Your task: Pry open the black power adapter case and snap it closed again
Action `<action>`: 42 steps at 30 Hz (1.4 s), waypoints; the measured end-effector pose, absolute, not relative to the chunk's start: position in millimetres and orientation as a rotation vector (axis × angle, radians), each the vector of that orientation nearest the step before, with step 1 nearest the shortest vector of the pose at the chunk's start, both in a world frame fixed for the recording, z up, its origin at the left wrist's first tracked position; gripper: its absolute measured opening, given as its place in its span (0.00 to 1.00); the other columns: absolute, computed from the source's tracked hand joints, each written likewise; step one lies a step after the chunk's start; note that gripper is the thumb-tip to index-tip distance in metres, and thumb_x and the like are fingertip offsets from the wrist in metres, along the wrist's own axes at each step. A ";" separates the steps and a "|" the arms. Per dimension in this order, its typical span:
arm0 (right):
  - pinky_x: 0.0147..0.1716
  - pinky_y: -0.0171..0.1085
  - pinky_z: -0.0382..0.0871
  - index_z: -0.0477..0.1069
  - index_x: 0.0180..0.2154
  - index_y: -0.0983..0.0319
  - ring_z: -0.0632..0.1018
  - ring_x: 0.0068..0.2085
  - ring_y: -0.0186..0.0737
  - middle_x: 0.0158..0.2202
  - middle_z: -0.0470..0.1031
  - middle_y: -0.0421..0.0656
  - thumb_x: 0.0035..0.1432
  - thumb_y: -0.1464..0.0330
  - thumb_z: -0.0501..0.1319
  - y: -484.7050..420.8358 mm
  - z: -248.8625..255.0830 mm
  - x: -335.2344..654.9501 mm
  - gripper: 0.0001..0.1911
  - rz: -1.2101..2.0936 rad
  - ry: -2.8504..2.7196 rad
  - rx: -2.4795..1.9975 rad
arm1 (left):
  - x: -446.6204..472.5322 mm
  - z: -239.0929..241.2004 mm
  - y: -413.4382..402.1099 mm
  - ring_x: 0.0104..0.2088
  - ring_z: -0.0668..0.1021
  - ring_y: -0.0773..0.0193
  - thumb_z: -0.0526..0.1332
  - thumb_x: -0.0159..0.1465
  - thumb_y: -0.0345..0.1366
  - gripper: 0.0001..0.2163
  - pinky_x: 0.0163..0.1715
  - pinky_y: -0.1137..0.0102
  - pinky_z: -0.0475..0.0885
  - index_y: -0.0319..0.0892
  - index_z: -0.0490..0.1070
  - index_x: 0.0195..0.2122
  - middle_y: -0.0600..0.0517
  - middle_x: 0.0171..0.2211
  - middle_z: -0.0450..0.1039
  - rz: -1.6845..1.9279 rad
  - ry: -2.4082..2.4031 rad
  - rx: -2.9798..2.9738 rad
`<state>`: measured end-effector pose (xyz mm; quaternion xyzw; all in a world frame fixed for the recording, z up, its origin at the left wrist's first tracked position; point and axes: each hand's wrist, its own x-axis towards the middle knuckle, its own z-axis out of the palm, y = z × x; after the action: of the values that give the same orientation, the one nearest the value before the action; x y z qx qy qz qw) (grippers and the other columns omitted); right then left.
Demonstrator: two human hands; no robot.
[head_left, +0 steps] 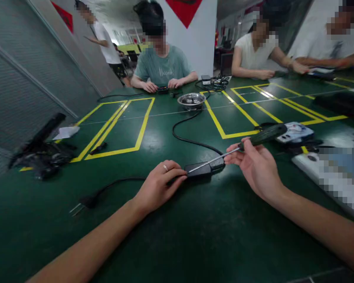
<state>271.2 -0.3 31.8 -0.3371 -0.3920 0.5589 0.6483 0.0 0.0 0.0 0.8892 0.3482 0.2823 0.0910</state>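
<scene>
Left hand (161,182): pinches the left end of the adapter (199,170)
Right hand (255,165): grasps a screwdriver (267,135), tip at that end
Adapter: near middle of the table (194,236)
Far shirt (165,65): lettering, too blurred to read

– How many bare hands belong to the wearer?
– Two: one left hand (159,182), one right hand (259,171).
– Any tools by them?
– One long steel screwdriver with a dark green handle (265,135).
– Electrical pieces near them?
– One black rectangular power adapter (201,173) and one black two-pronged plug (89,202).
– Bowls?
– One round, shiny metal bowl (191,101).
– People seated across the dark green table (212,236)?
– Three: one person in a teal T-shirt (165,65), one person in a cream top (250,57), one person in a white shirt (315,45).
</scene>
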 end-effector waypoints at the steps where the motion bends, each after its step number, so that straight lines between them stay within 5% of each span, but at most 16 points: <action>1: 0.33 0.40 0.76 0.65 0.36 0.61 0.80 0.30 0.37 0.33 0.77 0.43 0.64 0.64 0.56 -0.6 32.1 271.3 0.07 1.266 -0.896 -0.767 | 0.9 0.6 -0.2 0.42 0.73 0.63 0.59 0.65 0.30 0.08 0.43 0.66 0.71 0.42 0.71 0.45 0.48 0.41 0.69 0.845 1.055 2.629; 18: 0.35 0.40 0.77 0.63 0.39 0.58 0.80 0.32 0.36 0.34 0.77 0.40 0.64 0.63 0.57 -0.5 28.3 272.9 0.06 1.216 -0.996 -0.795 | 1.5 4.3 -0.8 0.45 0.74 0.60 0.60 0.65 0.31 0.16 0.45 0.63 0.71 0.46 0.67 0.54 0.47 0.49 0.71 0.828 1.015 2.833; 36: 0.30 0.39 0.75 0.65 0.36 0.60 0.79 0.27 0.36 0.31 0.76 0.41 0.64 0.64 0.56 3.3 31.6 279.0 0.06 1.126 -0.930 -0.782 | -1.4 3.7 -3.2 0.43 0.75 0.61 0.63 0.63 0.31 0.12 0.44 0.64 0.71 0.45 0.72 0.47 0.48 0.46 0.72 0.880 0.968 2.862; 42: 0.31 0.40 0.75 0.65 0.41 0.58 0.80 0.29 0.37 0.32 0.77 0.40 0.64 0.65 0.56 -1.0 32.4 278.0 0.05 1.140 -0.994 -0.722 | 0.7 4.2 -2.7 0.51 0.73 0.57 0.62 0.64 0.36 0.17 0.50 0.59 0.71 0.44 0.67 0.54 0.44 0.53 0.69 0.811 1.117 2.748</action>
<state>278.0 -1.0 32.4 -0.3201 -0.4409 0.5056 0.6690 0.7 -2.7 4.2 0.8931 0.3631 0.2636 0.0334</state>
